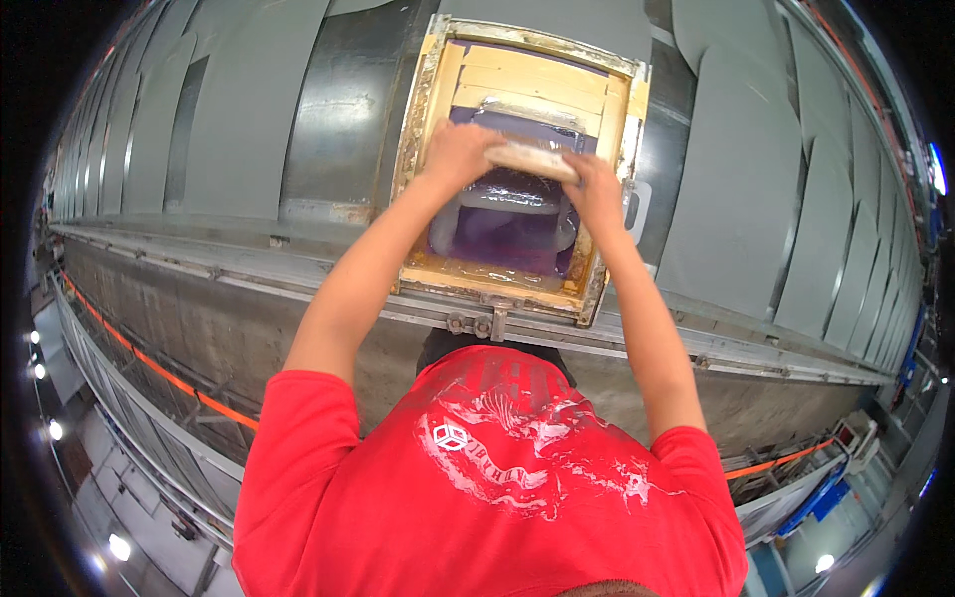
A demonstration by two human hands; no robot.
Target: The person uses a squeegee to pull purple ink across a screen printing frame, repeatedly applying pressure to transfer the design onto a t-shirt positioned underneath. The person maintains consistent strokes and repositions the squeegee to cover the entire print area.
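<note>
Both your hands are up on the squeegee, which lies crosswise over the upper middle of the screen. Your left hand wraps its left end, fingers curled down over the far edge and closed on the handle; your right hand clamps the right end the same way, knuckles toward you, fingers folded over the top. The squeegee is a pale, cream-coloured bar, roughly level, tilted slightly lower on the right. It sits inside the frame, a yellowish, stained rectangle whose inner border is taped in tan strips along the far side. Under the squeegee the mesh shows purple, with a glossy smear of ink just on your side of the blade and a paler, rounded shape showing through the mesh. The frame's near rail rests above a small metal clamp on the table edge, a long grey rail running left to right across the view. Grey panels lie overlapping in a row on both sides of the frame, stretching off toward each rim. Your forearms rise from your red shirt at the bottom and converge on the squeegee. An orange strap runs along the framework below the table on your left.
</note>
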